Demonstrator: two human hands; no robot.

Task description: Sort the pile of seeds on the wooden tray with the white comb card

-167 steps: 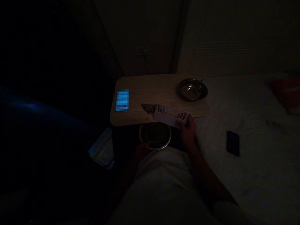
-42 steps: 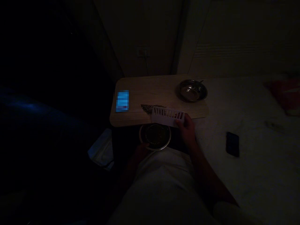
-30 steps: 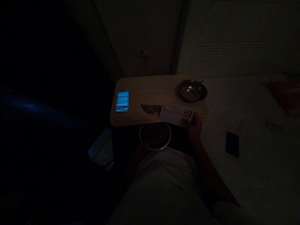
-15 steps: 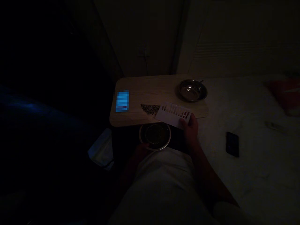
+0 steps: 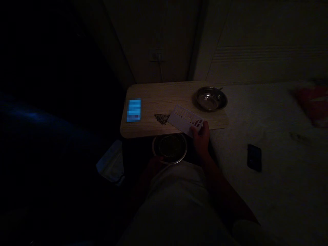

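In dim light, my right hand (image 5: 201,136) grips the near right end of a flat white slotted piece (image 5: 180,123), thumb on top. Its row of cut-out slots runs along the far side. The piece lies over or just above the wooden table, its left end at a small heap of dark, seed-like bits (image 5: 161,118). Below the table's front edge, my left hand (image 5: 155,162) holds the rim of a round metal bowl (image 5: 183,155), which is dark inside. Most of the left hand's fingers are hidden in shadow.
On the small wooden table (image 5: 146,92) stand a lit screen (image 5: 134,110) at left and a shiny metal bowl (image 5: 211,99) with a handle showing at right. A dark phone (image 5: 254,158) lies on the pale bedding (image 5: 282,177). A wall socket (image 5: 156,55) has a plug and cord.
My right hand has moved left and slightly away from me with the slotted piece, which now covers more of the dark bits and is turned more. My left hand and its bowl stay put.
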